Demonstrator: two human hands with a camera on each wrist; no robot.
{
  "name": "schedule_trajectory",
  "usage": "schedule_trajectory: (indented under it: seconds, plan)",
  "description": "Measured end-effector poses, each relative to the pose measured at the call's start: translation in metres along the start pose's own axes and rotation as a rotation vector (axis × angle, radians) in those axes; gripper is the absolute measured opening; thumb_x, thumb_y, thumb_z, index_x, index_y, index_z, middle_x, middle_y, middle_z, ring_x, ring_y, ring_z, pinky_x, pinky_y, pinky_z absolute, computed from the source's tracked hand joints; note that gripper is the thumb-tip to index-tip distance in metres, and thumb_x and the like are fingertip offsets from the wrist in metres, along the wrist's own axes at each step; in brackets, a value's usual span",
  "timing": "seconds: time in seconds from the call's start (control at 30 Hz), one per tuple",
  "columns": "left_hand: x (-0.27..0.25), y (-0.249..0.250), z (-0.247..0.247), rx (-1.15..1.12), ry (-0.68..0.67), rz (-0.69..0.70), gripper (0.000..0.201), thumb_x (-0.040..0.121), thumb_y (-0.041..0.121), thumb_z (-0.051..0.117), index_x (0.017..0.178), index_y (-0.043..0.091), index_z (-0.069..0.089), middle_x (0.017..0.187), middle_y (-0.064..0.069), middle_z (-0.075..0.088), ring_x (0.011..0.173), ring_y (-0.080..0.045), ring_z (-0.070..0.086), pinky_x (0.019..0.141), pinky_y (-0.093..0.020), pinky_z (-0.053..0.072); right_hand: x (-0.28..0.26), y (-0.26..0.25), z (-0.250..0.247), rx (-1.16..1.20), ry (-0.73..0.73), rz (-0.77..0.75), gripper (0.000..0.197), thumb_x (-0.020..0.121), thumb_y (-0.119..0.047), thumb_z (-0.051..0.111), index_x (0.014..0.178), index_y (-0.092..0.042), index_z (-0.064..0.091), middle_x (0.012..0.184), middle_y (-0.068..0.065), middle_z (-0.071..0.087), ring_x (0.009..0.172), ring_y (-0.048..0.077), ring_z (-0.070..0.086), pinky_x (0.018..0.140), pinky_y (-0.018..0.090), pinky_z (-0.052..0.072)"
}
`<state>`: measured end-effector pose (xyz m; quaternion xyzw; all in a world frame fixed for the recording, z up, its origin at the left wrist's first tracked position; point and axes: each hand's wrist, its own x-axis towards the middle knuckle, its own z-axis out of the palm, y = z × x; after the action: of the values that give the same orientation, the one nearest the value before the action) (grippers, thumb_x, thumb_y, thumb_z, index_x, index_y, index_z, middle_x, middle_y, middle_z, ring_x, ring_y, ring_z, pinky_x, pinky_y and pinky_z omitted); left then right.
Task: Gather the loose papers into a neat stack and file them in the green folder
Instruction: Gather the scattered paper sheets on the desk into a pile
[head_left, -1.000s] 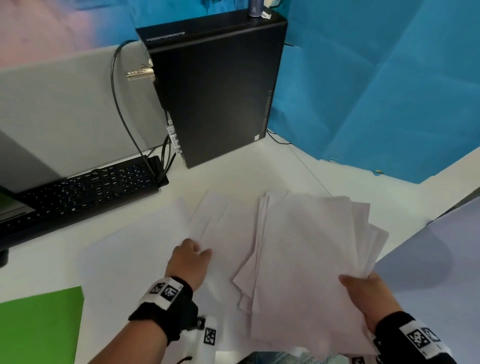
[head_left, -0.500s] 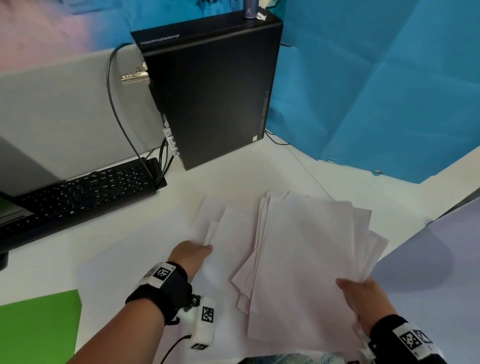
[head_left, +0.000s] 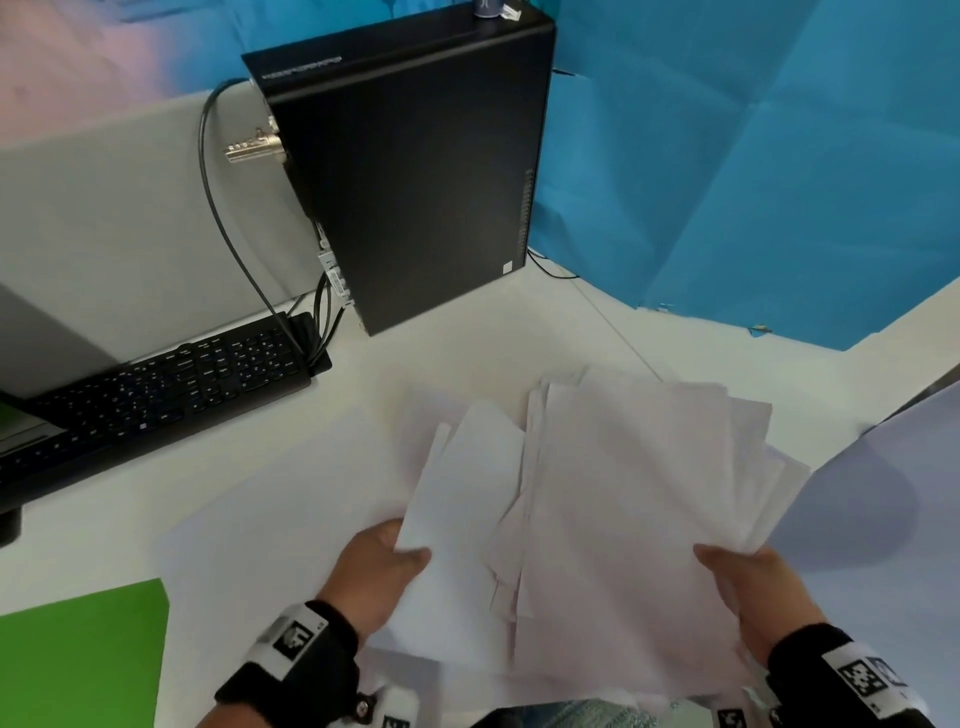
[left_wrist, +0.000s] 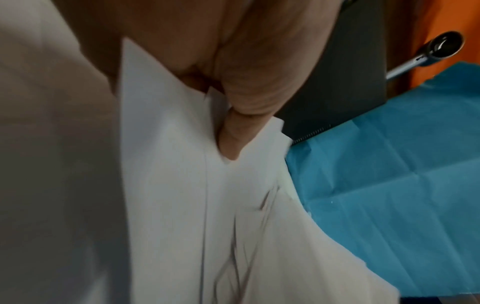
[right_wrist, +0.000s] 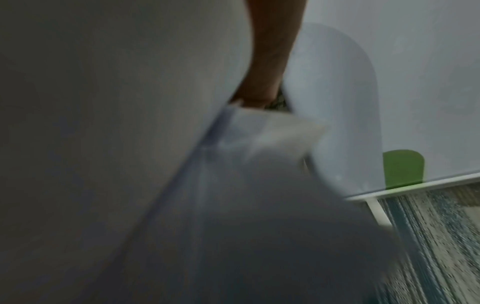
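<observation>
At the near left corner of the white desk (head_left: 467, 358) lies the green folder (head_left: 78, 654), flat and well apart from the hands. The left hand (head_left: 374, 571) pinches the near corner of a few white sheets (head_left: 467, 483), thumb on top. The right hand (head_left: 753, 587) grips the near right edge of the loose papers (head_left: 623, 509), a ragged, fanned pile, plain white with uneven edges. Beyond stand a black keyboard (head_left: 156, 384) and black computer tower (head_left: 415, 182).
</observation>
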<state>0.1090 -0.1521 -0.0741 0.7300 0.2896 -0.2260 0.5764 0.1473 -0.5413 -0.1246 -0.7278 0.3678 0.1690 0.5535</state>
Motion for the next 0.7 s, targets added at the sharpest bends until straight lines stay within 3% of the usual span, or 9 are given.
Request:
schedule_trajectory:
  seconds: [0.03, 0.1, 0.2, 0.27, 0.33, 0.4, 0.53, 0.63, 0.7]
  plan:
    - [0.006, 0.004, -0.012, 0.045, 0.008, 0.027, 0.018, 0.082, 0.002, 0.071, 0.093, 0.016, 0.076, 0.083, -0.001, 0.079, 0.083, -0.028, 0.074, 0.072, -0.031, 0.056, -0.006, -0.010, -0.005, 0.011, 0.014, -0.021, 0.032, 0.073, -0.022, 0.079, 0.096, -0.001, 0.072, 0.098, 0.021, 0.076, 0.081, 0.033, 0.070, 0.090, 0.050, 0.055]
    - [0.021, 0.016, -0.043, 0.229, 0.014, 0.100, 0.014, 0.082, 0.005, 0.070, 0.090, 0.015, 0.075, 0.085, -0.004, 0.079, 0.082, -0.026, 0.073, 0.078, -0.036, 0.056, -0.014, -0.025, -0.025, 0.048, 0.054, -0.069, 0.015, 0.086, -0.008, 0.071, 0.099, 0.001, 0.072, 0.091, 0.021, 0.074, 0.070, 0.027, 0.066, 0.071, 0.036, 0.053]
    - [0.042, 0.042, -0.084, 0.652, 0.049, 0.139, 0.015, 0.087, 0.010, 0.066, 0.098, 0.016, 0.073, 0.096, -0.005, 0.076, 0.092, -0.024, 0.070, 0.087, -0.032, 0.052, -0.014, -0.038, -0.058, 0.075, 0.085, -0.139, 0.017, 0.091, 0.001, 0.064, 0.106, 0.005, 0.069, 0.071, 0.008, 0.077, 0.053, 0.017, 0.068, 0.054, 0.027, 0.051]
    - [0.053, 0.055, -0.100, 0.789, 0.070, 0.103, 0.023, 0.087, 0.014, 0.066, 0.110, 0.014, 0.071, 0.104, -0.006, 0.073, 0.098, -0.024, 0.065, 0.085, -0.026, 0.047, -0.006, -0.037, -0.075, 0.131, 0.103, -0.130, 0.023, 0.090, 0.004, 0.062, 0.113, 0.007, 0.066, 0.072, 0.005, 0.078, 0.045, 0.008, 0.067, 0.046, 0.017, 0.054]
    - [0.061, 0.067, -0.107, 0.858, 0.055, 0.071, 0.028, 0.088, 0.016, 0.066, 0.116, 0.012, 0.069, 0.112, -0.008, 0.070, 0.105, -0.025, 0.063, 0.086, -0.024, 0.043, 0.004, -0.034, -0.088, 0.161, 0.108, -0.119, 0.030, 0.090, 0.005, 0.061, 0.119, 0.008, 0.063, 0.079, 0.007, 0.079, 0.047, 0.009, 0.069, 0.046, 0.018, 0.056]
    - [0.065, 0.076, -0.108, 0.947, 0.032, 0.084, 0.033, 0.090, 0.018, 0.064, 0.122, 0.013, 0.067, 0.124, -0.009, 0.067, 0.114, -0.026, 0.060, 0.091, -0.025, 0.041, 0.011, -0.032, -0.097, 0.202, 0.098, -0.120, 0.038, 0.089, 0.008, 0.060, 0.126, 0.007, 0.060, 0.095, 0.014, 0.076, 0.056, 0.013, 0.073, 0.055, 0.024, 0.061]
    - [0.069, 0.106, -0.086, 1.149, 0.008, 0.179, 0.048, 0.095, 0.024, 0.057, 0.142, 0.021, 0.051, 0.143, -0.006, 0.054, 0.130, -0.023, 0.051, 0.101, -0.025, 0.036, 0.017, -0.027, -0.109, 0.175, 0.100, -0.131, 0.032, 0.088, 0.005, 0.062, 0.119, 0.007, 0.064, 0.076, 0.003, 0.079, 0.053, 0.013, 0.073, 0.051, 0.023, 0.060]
    - [0.071, 0.127, -0.056, 1.247, -0.086, 0.231, 0.052, 0.097, 0.023, 0.056, 0.147, 0.023, 0.043, 0.147, -0.004, 0.050, 0.133, -0.021, 0.048, 0.105, -0.026, 0.035, 0.022, -0.018, -0.112, 0.165, 0.110, -0.136, 0.029, 0.086, 0.001, 0.066, 0.114, 0.004, 0.067, 0.088, 0.017, 0.079, 0.058, 0.018, 0.074, 0.056, 0.027, 0.060]
    - [0.072, 0.134, -0.036, 1.295, -0.203, 0.265, 0.055, 0.096, 0.021, 0.056, 0.148, 0.025, 0.042, 0.148, -0.003, 0.049, 0.133, -0.021, 0.048, 0.104, -0.024, 0.035, 0.022, -0.015, -0.112, 0.178, 0.100, -0.139, 0.027, 0.086, 0.002, 0.065, 0.113, 0.003, 0.068, 0.085, 0.014, 0.079, 0.060, 0.019, 0.075, 0.056, 0.027, 0.061]
